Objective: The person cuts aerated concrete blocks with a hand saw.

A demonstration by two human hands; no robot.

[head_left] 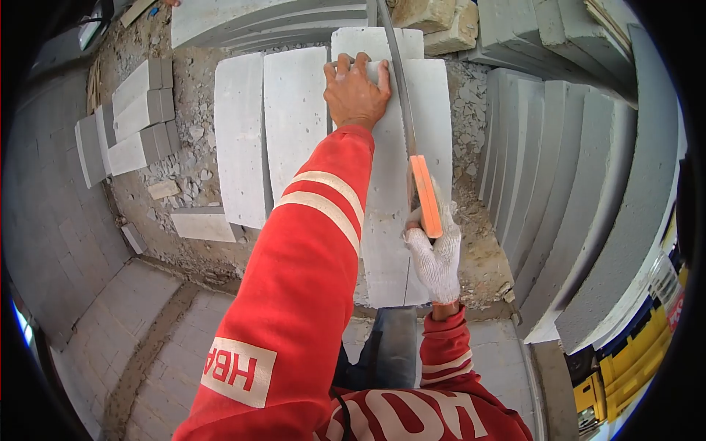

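Observation:
My bare left hand (pixel 357 92) lies palm down with spread fingers on a long pale concrete block (pixel 384 176). My right hand (pixel 439 257), in a white knitted glove, is closed around the orange handle (pixel 425 197) of a handsaw. From there its long thin blade (pixel 403 88) stretches away over the block, just right of my left hand. A thin dark line (pixel 407 281) marks the near end of the block. Whether the teeth sit in a cut cannot be made out.
Two more pale blocks (pixel 296 121) lie to the left. Stacked slabs (pixel 544 169) stand at right, and others (pixel 272 26) at the far side. Small cut blocks (pixel 143 103) and rubble (pixel 195 136) cover the ground at left. Yellow crates (pixel 636 360) are at lower right.

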